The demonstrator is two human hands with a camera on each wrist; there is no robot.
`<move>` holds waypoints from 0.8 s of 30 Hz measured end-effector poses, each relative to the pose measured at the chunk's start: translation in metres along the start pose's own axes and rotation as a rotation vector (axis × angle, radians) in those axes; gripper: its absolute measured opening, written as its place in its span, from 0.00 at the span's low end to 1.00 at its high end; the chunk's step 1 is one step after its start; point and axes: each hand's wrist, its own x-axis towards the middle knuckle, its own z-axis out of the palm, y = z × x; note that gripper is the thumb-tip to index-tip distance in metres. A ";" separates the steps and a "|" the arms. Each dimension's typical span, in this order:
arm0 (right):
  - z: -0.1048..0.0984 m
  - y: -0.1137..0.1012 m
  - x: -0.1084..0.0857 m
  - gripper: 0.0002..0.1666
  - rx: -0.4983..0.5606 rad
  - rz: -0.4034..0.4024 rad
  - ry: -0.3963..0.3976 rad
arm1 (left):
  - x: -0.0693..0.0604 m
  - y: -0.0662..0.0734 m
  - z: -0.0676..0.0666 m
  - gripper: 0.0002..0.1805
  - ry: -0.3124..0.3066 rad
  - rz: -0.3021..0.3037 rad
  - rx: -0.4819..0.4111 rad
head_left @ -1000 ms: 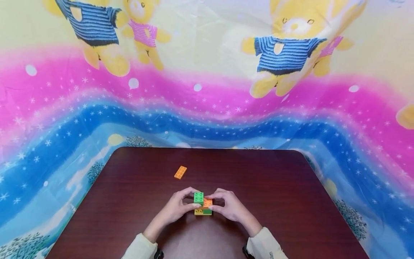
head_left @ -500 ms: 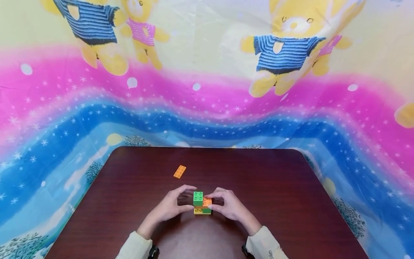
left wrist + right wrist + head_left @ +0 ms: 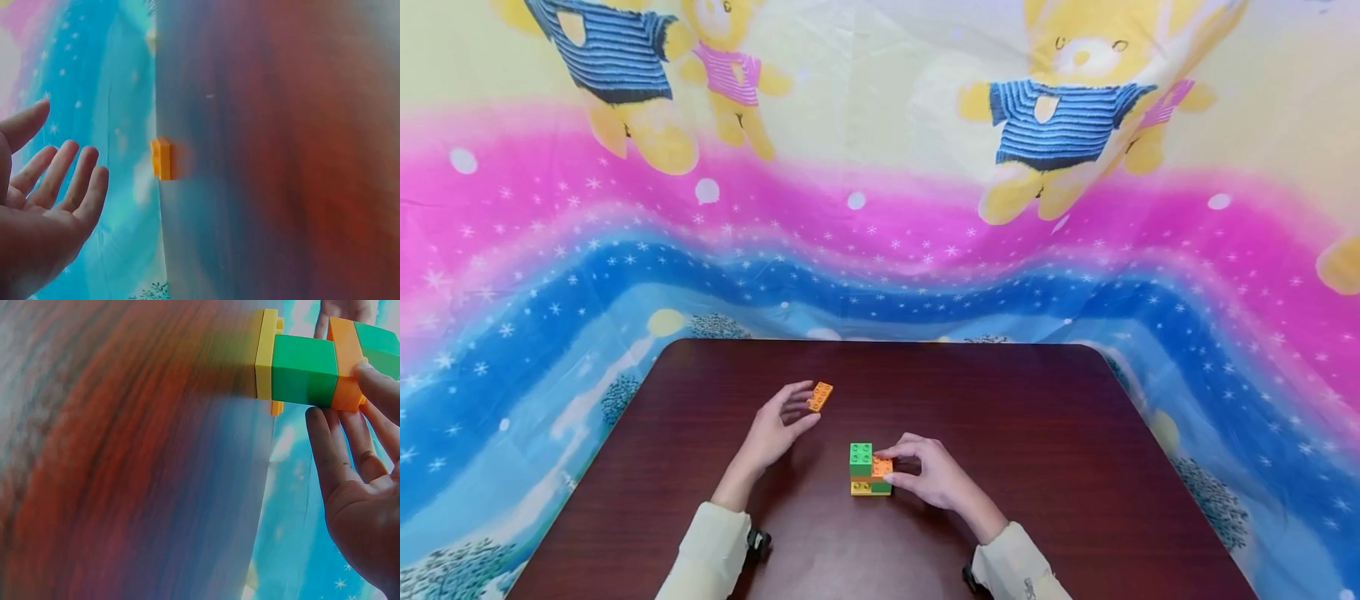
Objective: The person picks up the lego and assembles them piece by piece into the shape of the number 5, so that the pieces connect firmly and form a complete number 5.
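A stack of toy building bricks (image 3: 861,469) stands on the table: a yellow plate at the bottom, a green brick (image 3: 304,369), an orange plate (image 3: 347,365) and another green brick (image 3: 861,454) on top. My right hand (image 3: 931,477) pinches the orange plate's right end between thumb and fingers. Farther back lies a loose orange plate brick (image 3: 823,397) with studs up. Beside it my left hand (image 3: 773,432) reaches with fingers and thumb spread; in the left wrist view the hand (image 3: 50,212) appears apart from the orange plate brick (image 3: 161,159).
The dark brown wooden table (image 3: 1015,417) has rounded far corners. Behind and around it hangs a curtain (image 3: 880,242) printed with bears and snowflakes. Black bands with cameras (image 3: 758,543) sit at both cuffs.
My left hand has let go of the stack and moved away to the far left, up to the loose orange plate brick. The right hand stays on the stack.
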 end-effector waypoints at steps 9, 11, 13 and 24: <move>-0.003 0.002 -0.003 0.22 -0.002 0.024 -0.016 | 0.027 -0.018 0.005 0.32 0.050 -0.100 -0.098; -0.003 0.003 -0.004 0.23 0.003 0.031 -0.017 | 0.031 -0.022 0.008 0.32 0.057 -0.139 -0.117; -0.004 0.003 -0.005 0.23 0.007 0.035 -0.017 | 0.035 -0.025 0.012 0.33 0.063 -0.181 -0.138; -0.001 0.004 -0.002 0.22 -0.002 -0.012 -0.009 | 0.047 -0.030 0.029 0.39 0.077 -0.293 -0.200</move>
